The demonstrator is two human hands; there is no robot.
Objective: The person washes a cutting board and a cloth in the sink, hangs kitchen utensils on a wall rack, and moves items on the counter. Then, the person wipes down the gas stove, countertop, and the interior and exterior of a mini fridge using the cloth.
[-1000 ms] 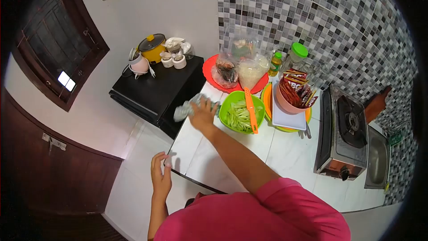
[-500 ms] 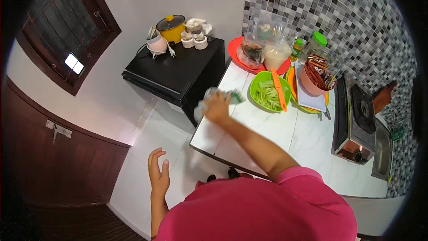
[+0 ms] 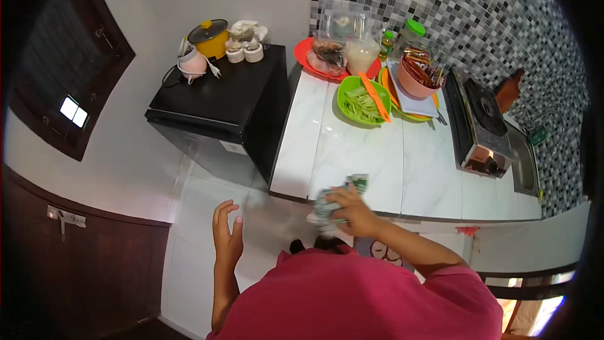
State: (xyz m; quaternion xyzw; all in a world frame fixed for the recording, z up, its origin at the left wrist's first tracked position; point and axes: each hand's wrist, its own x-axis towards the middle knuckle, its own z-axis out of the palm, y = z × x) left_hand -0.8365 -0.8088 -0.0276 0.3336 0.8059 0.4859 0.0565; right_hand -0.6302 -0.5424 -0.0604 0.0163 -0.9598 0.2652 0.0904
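My right hand (image 3: 355, 215) is closed on a grey, white and green patterned cloth (image 3: 324, 206), partly smeared by motion. The cloth lies at the front edge of the white tiled counter (image 3: 362, 157), part of it over the edge. My left hand (image 3: 228, 233) hangs in the air left of the counter, fingers apart and holding nothing. Farther back on the counter stands a green bowl (image 3: 345, 108) of pale green vegetable strips, an orange-handled knife (image 3: 375, 97) laid across it.
Behind the bowl, a red plate (image 3: 303, 56) carries bagged food. A pink bowl (image 3: 415, 86) of sachets rests on a white board (image 3: 429, 108). To the right are a gas stove (image 3: 484, 132) and a sink (image 3: 523, 157). A black fridge (image 3: 220, 97) stands left, bearing a yellow pot (image 3: 211, 41).
My right hand has drawn the cloth from the counter's left side toward its front edge, nearer my body. The view has shifted; my left hand stays raised and open.
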